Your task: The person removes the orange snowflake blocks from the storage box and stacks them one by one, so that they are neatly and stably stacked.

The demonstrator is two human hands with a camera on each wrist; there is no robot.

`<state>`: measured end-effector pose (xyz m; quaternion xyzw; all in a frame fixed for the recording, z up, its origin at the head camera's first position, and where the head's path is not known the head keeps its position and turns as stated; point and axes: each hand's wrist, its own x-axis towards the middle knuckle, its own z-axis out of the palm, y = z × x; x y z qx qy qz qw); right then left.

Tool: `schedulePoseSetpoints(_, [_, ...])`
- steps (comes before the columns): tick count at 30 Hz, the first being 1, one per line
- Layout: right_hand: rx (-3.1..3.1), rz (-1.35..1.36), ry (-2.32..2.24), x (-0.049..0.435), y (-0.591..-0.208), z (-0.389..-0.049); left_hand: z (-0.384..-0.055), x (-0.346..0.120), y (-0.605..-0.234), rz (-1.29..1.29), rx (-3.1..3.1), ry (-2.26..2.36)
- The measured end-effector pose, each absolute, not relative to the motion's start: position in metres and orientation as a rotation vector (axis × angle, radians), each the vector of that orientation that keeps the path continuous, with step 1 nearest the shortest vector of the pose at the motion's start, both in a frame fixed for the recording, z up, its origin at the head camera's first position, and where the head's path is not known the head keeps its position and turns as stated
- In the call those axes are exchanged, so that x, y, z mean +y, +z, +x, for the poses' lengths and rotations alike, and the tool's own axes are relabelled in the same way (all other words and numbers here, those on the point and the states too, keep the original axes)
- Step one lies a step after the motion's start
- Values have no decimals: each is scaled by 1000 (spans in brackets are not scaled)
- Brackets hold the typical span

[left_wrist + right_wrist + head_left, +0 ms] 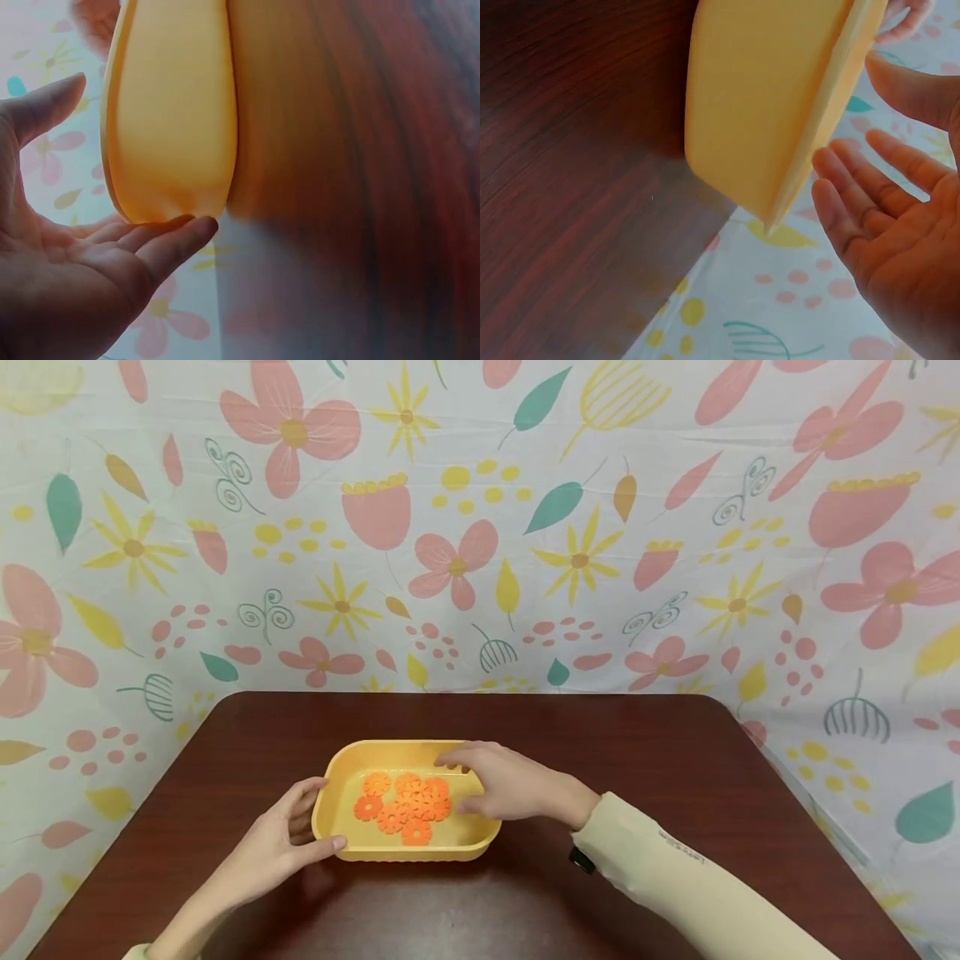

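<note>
A yellow plastic basin (397, 853) holds several orange flower-shaped pieces (405, 806) grouped on its floor, some overlapping. At its left end my left hand (281, 835) rests its fingers against the outer wall. In the left wrist view those fingers (176, 244) lie nearly straight along the basin's end (172, 150), with the thumb held apart from it. My right hand (510, 781) reaches over the right part of the basin, its thumb spread from the fingers. The right wrist view has the right palm (907, 247) facing the basin's rim, fingers loosely bent and nothing between them.
Under the basin is a dark brown wooden table (637, 752) with rounded far corners. A white cloth (465, 652) printed with flowers and leaves hangs behind it and along both sides. The right sleeve (660, 860) crosses the table's right front, with a small black device (581, 860) below its cuff.
</note>
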<state>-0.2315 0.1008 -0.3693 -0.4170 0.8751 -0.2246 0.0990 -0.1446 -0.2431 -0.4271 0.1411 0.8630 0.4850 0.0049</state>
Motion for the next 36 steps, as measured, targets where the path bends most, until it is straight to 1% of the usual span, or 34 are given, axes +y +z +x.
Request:
schedulePoseSetpoints(12, [2491,-1255,-628,76,-387,-250,-148,-248,-429,412,2502,1665])
schedulePoseSetpoints(21, [2625,-1179,-477,66,-403,-250,-146,-249,-430,417,2490,1690])
schedulePoseSetpoints(36, [2597,-1165,-469,62,-407,-255,-147,-250,-428,387,2479,1677])
